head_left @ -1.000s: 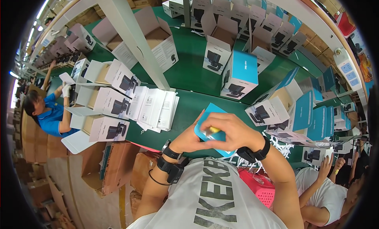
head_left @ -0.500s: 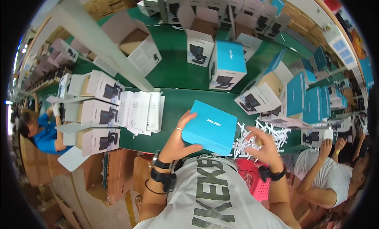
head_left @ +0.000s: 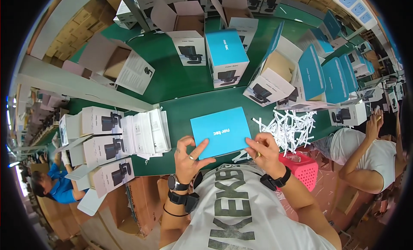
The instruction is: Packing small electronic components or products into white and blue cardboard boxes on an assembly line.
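Observation:
In front of my body is a box with a bright blue top (head_left: 221,127), its printed face turned up. My left hand (head_left: 188,159) is at its near left corner, index fingertip on the blue face and thumb along the near edge. At the right edge, my right hand (head_left: 264,153) has its fingers curled, with thumb and index closed at the near right corner. The sides and underside of the box are hidden from above. A heap of white paper strips (head_left: 292,129) lies right of the box, and a stack of white printed sheets (head_left: 148,131) lies left.
Open white cartons (head_left: 103,146) stand at the left, beside a slanted pale post (head_left: 81,82). A closed blue-topped carton (head_left: 226,56) and open ones (head_left: 275,73) are across the green table (head_left: 180,110). A pink basket (head_left: 303,170) is below right. People work on both sides.
My right hand has come in from the right to the box's near right edge. The box has turned slightly and its near edge looks flatter. My view has shifted.

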Available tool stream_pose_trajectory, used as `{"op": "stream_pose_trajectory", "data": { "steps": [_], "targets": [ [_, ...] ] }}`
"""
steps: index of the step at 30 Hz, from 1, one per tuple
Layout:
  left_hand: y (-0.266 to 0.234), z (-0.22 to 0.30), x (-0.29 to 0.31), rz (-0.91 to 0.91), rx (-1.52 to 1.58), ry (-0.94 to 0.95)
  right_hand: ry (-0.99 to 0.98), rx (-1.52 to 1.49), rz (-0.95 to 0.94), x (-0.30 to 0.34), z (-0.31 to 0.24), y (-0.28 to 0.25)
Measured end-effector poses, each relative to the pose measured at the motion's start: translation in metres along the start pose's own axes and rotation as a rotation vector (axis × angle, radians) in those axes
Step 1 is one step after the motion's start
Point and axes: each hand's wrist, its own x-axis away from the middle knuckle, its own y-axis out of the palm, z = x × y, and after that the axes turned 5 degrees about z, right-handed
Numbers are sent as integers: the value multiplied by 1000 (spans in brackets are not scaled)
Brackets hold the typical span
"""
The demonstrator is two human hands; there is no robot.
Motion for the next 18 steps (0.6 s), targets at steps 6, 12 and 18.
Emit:
{"op": "stream_pose_trajectory", "data": {
  "steps": [6,12,18],
  "targets": [
    [-26,26,-29,-145,-202,163,-101,73,-100,-7,-4,-7],
    [21,52,-62,-534,-337,246,-238,43,-161,-3,9,-7],
    [37,44,-52,-595,-342,231,-158,-23,-153,12,14,12]
  ]
}}
